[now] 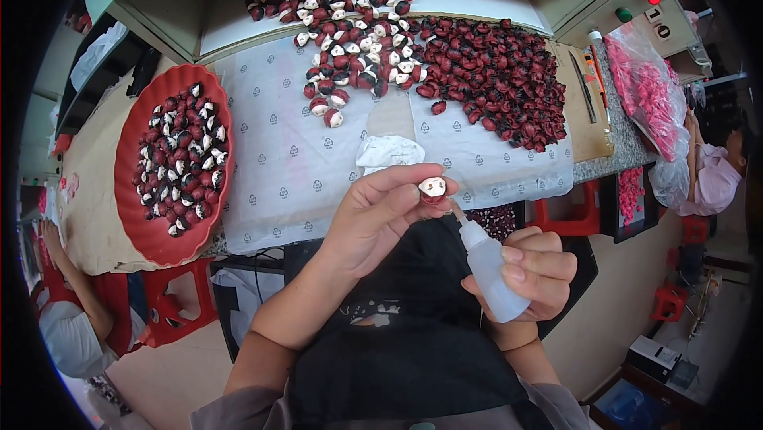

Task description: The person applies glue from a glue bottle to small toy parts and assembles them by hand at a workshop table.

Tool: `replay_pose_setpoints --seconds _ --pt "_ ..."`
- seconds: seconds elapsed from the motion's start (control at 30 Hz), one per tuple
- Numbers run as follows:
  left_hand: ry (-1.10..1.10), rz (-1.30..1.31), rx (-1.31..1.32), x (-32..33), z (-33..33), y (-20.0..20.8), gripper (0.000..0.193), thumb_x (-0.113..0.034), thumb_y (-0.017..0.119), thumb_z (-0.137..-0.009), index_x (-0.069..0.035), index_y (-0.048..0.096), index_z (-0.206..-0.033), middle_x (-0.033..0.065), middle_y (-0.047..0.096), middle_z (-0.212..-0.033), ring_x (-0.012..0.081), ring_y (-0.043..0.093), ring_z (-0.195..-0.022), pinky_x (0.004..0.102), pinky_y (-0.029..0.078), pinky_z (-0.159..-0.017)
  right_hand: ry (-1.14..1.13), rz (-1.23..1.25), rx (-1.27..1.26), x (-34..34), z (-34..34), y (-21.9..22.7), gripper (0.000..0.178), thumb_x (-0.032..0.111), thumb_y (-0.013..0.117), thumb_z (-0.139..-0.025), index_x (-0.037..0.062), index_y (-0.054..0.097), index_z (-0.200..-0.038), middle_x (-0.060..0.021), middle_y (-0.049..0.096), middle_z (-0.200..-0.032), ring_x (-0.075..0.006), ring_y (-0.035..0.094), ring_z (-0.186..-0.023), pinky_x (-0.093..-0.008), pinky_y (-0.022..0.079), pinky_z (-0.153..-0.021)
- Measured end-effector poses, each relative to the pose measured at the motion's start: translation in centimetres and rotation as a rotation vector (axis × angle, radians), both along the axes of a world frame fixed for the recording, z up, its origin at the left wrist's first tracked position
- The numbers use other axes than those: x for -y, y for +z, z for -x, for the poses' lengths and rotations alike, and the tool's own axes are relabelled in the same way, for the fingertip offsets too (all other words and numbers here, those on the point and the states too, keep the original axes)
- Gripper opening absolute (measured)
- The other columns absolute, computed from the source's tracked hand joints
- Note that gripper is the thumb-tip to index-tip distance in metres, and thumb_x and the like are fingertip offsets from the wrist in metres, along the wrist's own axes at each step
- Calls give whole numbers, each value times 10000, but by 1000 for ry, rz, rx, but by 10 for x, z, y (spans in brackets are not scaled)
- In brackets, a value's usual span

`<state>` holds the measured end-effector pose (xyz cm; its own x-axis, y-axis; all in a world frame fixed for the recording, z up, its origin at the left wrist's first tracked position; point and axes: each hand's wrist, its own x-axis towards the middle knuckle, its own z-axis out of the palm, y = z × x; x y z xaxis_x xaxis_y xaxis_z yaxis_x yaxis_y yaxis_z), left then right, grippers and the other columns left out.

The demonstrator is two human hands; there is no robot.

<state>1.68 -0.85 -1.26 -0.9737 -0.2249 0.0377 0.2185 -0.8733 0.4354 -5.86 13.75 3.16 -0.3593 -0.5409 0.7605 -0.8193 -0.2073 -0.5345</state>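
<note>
Between the thumb and fingers of my left hand (367,219) is a small doll head (432,187) with a white face and a dark red lower part. My right hand (542,273) is wrapped around a translucent white squeeze bottle (489,265). Its thin nozzle points up and left, close to the lower right side of the head; whether it touches cannot be made out. Just beyond my left hand lies a crumpled white cloth (388,152). Further off are a heap of white-faced heads (362,60) and a heap of dark red cap-like pieces (497,80).
A red scalloped tray (127,184) of finished-looking heads stands at the left. White printed sheeting (270,144) covers the table. Tweezers (584,92) lie on the right, near a bag of pink pieces (648,84). Other people (715,176) sit on both sides, with red stools (181,303) about.
</note>
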Motion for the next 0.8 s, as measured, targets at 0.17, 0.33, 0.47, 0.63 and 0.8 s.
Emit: replay_pose_setpoints --seconds 0.17,0.33,0.47,0.63,0.8 --pt "133 19 59 16 1 3 311 -126 488 -824 21 468 -1096 184 537 -1018 208 557 -878 305 434 -808 -76 110 124 -2 14 -3 412 200 721 -631 66 424 -883 -78 451 -830 -168 503 -636 -252 447 -553" --pt "374 11 45 45 -9 3 377 -134 484 -827 4 384 -1163 161 517 -1044 199 543 -876 313 434 -807 -134 -208 335 11 56 -11 332 -72 567 -546 21 526 -862 -97 491 -857 -217 499 -786 -283 400 -711" --pt "495 10 118 58 -19 -3 372 -127 490 -825 -11 385 -1162 129 527 -1033 179 538 -860 295 440 -772 -9 -334 33 57 79 -38 341 -54 573 -549 30 432 -848 -108 507 -848 -284 532 -798 -342 441 -666" --pt "488 13 83 57 -18 4 361 -122 486 -827 -21 393 -1160 115 536 -1024 177 543 -849 284 447 -749 -152 -454 -222 72 85 -42 221 -17 480 -643 25 483 -860 -87 496 -776 -259 535 -756 -354 463 -585" --pt "473 5 103 60 -12 4 327 -136 472 -837 -34 419 -1143 92 543 -1018 155 544 -839 272 446 -747 -164 -487 -249 74 85 -41 275 -8 547 -588 41 525 -858 -74 491 -758 -242 535 -743 -340 462 -609"
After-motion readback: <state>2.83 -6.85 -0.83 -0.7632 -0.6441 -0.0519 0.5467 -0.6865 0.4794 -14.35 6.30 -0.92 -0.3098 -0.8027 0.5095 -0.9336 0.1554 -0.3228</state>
